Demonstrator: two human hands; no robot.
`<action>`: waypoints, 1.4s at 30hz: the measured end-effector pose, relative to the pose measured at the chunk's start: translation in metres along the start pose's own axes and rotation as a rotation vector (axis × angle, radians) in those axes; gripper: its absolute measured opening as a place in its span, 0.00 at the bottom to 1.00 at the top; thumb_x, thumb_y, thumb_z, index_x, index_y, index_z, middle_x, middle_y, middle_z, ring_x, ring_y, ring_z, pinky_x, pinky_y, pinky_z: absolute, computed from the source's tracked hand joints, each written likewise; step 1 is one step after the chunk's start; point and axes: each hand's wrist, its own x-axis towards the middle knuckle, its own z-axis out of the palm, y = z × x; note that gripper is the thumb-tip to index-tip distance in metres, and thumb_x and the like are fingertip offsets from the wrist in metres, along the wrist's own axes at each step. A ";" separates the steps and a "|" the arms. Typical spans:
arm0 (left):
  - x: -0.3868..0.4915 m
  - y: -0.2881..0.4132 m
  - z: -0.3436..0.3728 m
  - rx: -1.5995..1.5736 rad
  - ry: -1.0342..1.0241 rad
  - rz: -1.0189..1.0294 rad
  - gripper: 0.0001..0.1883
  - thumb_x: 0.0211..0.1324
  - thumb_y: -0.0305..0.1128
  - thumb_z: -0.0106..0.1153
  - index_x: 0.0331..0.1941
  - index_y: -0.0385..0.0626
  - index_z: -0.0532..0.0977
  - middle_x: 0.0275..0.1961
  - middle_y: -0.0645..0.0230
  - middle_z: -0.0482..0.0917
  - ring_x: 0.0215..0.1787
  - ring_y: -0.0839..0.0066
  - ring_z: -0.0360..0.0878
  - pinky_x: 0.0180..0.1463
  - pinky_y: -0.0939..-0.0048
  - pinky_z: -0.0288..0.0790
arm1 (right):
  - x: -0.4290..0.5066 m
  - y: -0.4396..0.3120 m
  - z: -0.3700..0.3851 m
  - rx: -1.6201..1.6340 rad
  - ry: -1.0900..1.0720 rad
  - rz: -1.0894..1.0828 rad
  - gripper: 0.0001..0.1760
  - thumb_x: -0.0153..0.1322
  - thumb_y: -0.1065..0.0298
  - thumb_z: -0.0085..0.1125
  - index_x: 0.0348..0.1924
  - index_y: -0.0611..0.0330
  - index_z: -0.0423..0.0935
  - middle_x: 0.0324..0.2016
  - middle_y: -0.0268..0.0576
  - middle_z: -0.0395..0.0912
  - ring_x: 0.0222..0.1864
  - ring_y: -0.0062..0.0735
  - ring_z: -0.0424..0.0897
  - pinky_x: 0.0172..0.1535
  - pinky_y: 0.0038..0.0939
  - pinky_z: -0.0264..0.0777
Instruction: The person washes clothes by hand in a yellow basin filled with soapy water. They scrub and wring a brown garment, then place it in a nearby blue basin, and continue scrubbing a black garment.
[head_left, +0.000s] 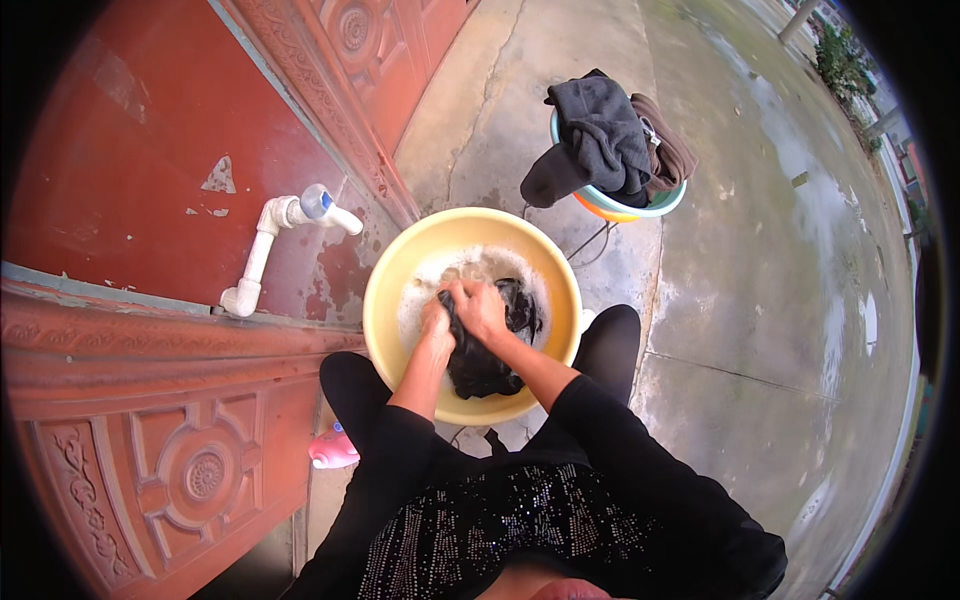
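Observation:
A yellow plastic basin (471, 415) stands between my knees, with sudsy water (416, 292) in it. Wet black cloth (480, 367) lies in the water, partly bunched up. My left hand (436, 319) and my right hand (478, 306) are close together over the middle of the basin, both closed on a fold of this cloth. The fingers of the two hands overlap in the view, so their exact hold is partly hidden.
A white pipe with a blue-handled tap (322, 206) juts from the red wall, left of the basin. Beyond the basin, a light blue basin (666, 202) holds dark grey and brown clothes (604, 135). A pink bottle (334, 450) is beside my left leg.

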 end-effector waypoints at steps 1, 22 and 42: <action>-0.003 0.004 -0.001 -0.070 -0.043 -0.019 0.15 0.75 0.43 0.53 0.47 0.44 0.81 0.42 0.69 0.85 0.39 0.71 0.86 0.45 0.65 0.81 | -0.001 0.000 0.000 0.035 -0.123 -0.023 0.26 0.78 0.47 0.50 0.34 0.59 0.88 0.33 0.67 0.84 0.40 0.69 0.84 0.48 0.57 0.77; -0.027 0.039 -0.003 0.181 -0.076 -0.087 0.37 0.72 0.59 0.55 0.73 0.43 0.66 0.69 0.58 0.73 0.70 0.64 0.72 0.70 0.59 0.68 | 0.037 0.075 0.008 0.314 -0.248 0.007 0.28 0.72 0.51 0.70 0.62 0.54 0.81 0.54 0.50 0.84 0.58 0.42 0.81 0.62 0.37 0.73; -0.036 -0.006 0.014 0.234 0.099 0.101 0.18 0.77 0.42 0.47 0.52 0.40 0.80 0.46 0.64 0.85 0.47 0.70 0.85 0.50 0.61 0.79 | -0.019 0.002 -0.003 -0.121 0.060 0.056 0.19 0.74 0.52 0.56 0.35 0.56 0.88 0.29 0.64 0.84 0.35 0.68 0.84 0.43 0.58 0.79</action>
